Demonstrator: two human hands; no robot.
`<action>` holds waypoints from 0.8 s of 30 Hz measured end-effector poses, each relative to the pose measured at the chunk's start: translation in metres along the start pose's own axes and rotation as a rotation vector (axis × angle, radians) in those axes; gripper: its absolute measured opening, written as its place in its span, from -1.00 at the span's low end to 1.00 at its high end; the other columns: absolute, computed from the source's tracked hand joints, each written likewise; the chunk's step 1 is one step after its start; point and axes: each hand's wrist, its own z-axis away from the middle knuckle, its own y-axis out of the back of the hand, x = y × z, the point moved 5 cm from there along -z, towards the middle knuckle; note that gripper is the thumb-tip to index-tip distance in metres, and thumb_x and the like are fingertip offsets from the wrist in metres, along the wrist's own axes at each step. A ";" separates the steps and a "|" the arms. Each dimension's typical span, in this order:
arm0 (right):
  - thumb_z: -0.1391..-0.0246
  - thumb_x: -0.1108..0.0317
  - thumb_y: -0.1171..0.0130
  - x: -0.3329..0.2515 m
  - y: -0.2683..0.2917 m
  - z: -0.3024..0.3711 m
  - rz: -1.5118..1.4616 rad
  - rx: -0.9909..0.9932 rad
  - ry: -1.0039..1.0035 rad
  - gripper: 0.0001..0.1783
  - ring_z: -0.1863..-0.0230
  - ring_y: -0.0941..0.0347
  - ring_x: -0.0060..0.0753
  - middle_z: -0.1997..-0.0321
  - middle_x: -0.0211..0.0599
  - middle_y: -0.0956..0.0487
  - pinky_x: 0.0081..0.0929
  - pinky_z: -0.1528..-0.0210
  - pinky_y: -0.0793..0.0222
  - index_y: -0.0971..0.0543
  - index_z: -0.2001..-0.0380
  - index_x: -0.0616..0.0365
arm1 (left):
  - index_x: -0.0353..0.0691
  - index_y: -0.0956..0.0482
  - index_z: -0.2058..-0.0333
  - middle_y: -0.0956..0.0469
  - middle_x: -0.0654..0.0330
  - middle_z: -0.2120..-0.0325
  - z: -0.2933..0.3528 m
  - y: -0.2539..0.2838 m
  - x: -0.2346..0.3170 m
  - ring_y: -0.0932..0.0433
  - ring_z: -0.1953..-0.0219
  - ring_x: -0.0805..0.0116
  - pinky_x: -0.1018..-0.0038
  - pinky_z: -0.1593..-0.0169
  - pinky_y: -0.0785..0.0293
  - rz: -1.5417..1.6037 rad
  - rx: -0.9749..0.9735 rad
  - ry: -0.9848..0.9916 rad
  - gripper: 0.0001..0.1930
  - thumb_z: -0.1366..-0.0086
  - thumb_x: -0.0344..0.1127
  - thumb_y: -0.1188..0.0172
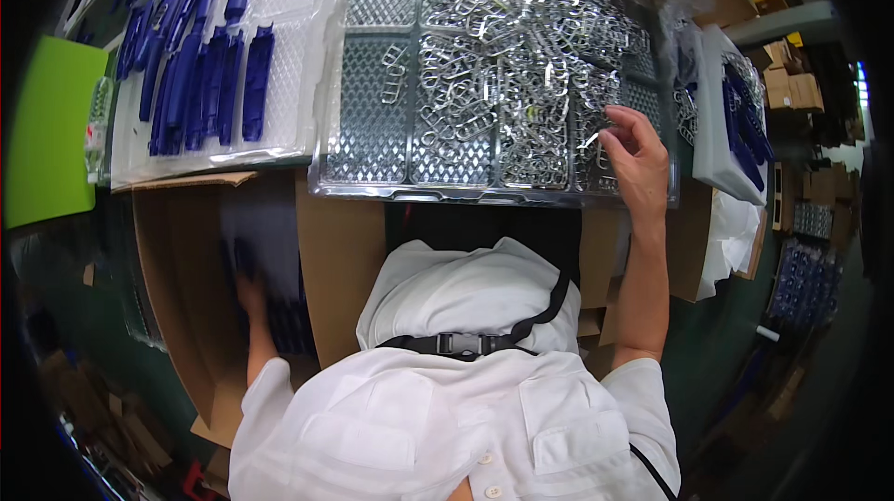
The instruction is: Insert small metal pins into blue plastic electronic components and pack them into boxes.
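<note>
My right hand [639,161] is over the right part of a clear plastic tray [372,186]. Its thumb and forefinger are closed in a pinch on a small shiny metal piece [590,140]. Beneath it, many loose looped metal pieces [535,63] are heaped across the tray. My left hand [250,294] reaches down inside an open cardboard box [340,287] at the left. Shadow and motion blur hide its fingers. A dark blue piece [244,257] shows at its fingertips, but whether it is held I cannot tell.
Long blue plastic handle-like parts [214,82] lie in a second clear tray [279,128] at the left. Beside it are a clear bottle [97,128] and a bright green board [51,128]. A white foam box [722,142] with blue parts stands at the right.
</note>
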 end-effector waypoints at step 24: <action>-0.06 0.50 -0.27 -0.017 0.024 0.011 0.501 -0.175 0.748 -0.75 0.05 -0.63 0.01 0.03 -0.11 -0.67 -0.12 0.07 -0.58 -0.66 0.14 0.13 | -0.22 -0.49 -0.19 -0.61 0.16 0.38 0.188 0.283 0.478 -0.45 0.58 0.46 0.52 0.48 -0.42 1.849 -0.468 -0.140 -0.54 -0.61 0.01 0.08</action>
